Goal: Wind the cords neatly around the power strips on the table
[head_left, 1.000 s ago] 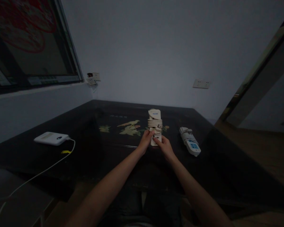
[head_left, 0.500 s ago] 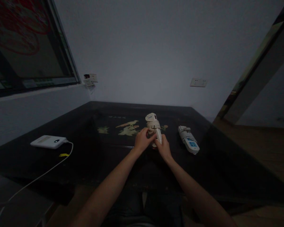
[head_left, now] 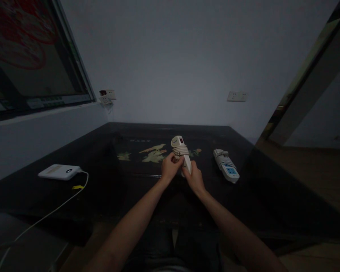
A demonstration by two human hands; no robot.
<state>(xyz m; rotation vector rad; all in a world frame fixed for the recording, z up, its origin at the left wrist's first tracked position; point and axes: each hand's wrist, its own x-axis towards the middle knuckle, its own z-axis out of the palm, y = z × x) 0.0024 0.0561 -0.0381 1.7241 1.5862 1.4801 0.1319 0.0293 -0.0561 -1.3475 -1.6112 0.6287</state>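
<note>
A white power strip (head_left: 187, 164) is held tilted over the middle of the dark table, with its own cord (head_left: 181, 150) wound several times round its body. My right hand (head_left: 196, 179) is closed round the strip's near end, thumb on top. At the lower edge of the windings, my left hand (head_left: 170, 168) pinches the cord between thumb and fingers. What lies under the left fingertips is partly hidden. To the right, a second power strip (head_left: 231, 171) with blue socket faces lies on the table, its cord also wrapped round it; neither hand touches it.
On the left of the black table (head_left: 124, 204) lies a white power bank (head_left: 59, 172), its white cable (head_left: 53, 208) running off the near left edge. A yellow scrap (head_left: 78, 187) is beside it. Wall sockets (head_left: 237, 96) and a window (head_left: 39, 56) are beyond.
The held power strip has shifted slightly left and turned a little. My left fingers have drawn in closer against the windings; the right hand keeps its hold.
</note>
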